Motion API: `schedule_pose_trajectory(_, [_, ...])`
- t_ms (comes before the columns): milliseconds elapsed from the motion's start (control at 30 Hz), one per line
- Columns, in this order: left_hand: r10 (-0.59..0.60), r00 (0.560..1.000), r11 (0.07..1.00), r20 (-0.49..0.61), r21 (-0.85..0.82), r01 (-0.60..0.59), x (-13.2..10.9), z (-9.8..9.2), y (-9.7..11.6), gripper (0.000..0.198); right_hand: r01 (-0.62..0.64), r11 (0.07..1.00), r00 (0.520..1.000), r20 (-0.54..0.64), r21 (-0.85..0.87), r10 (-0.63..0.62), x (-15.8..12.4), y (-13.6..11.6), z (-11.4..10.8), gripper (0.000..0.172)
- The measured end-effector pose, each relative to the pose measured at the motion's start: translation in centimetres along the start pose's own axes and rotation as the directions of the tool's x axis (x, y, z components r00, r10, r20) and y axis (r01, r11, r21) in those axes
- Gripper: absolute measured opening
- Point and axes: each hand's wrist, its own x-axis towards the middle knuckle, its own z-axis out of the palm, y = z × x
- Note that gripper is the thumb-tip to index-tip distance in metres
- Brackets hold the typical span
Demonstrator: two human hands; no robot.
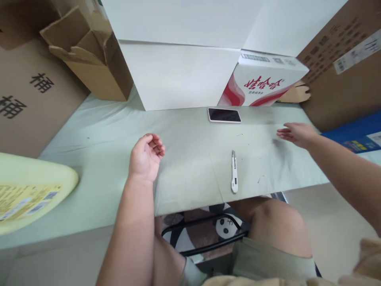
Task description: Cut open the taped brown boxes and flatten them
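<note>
Left of the white utility knife (234, 174), the left grip (146, 159) is loosely curled and holds nothing. The knife lies flat on the worktop (190, 167) between the two grips, its long axis running away from the near edge, tip end towards the phone (224, 115) beyond it. Right of the knife and a little past its tip, the right grip (297, 135), fingers straight and close together, is also bare and looks nearer to it.
</note>
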Motion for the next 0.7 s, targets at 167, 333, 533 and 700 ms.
schedule_pose_trajectory(167, [0.025,1.0,0.998,-0.013,-0.061,-0.026,-1.0,-1.1,0.5,0.012,0.1,0.994,0.986,0.136,-0.045,-0.093,-5.3,-3.2,2.9,0.016])
schedule_pose_trajectory(333, [0.047,0.999,0.991,-0.022,-0.127,-0.049,-1.6,-2.6,1.6,0.01,0.333,0.942,0.886,0.356,-0.044,-0.297,-11.7,-7.9,10.1,0.013])
schedule_pose_trajectory(533, [0.052,0.997,0.979,-0.063,-0.192,-0.063,-2.1,-4.1,2.8,0.011,0.78,0.623,0.47,0.6,0.063,-0.648,-19.4,-13.1,23.5,0.013])
schedule_pose_trajectory(700, [0.076,0.997,0.979,0.017,-0.19,-0.071,-2.0,-4.4,2.4,0.012,0.965,0.214,0.099,0.544,0.153,-0.833,-26.0,-19.6,35.1,0.025])
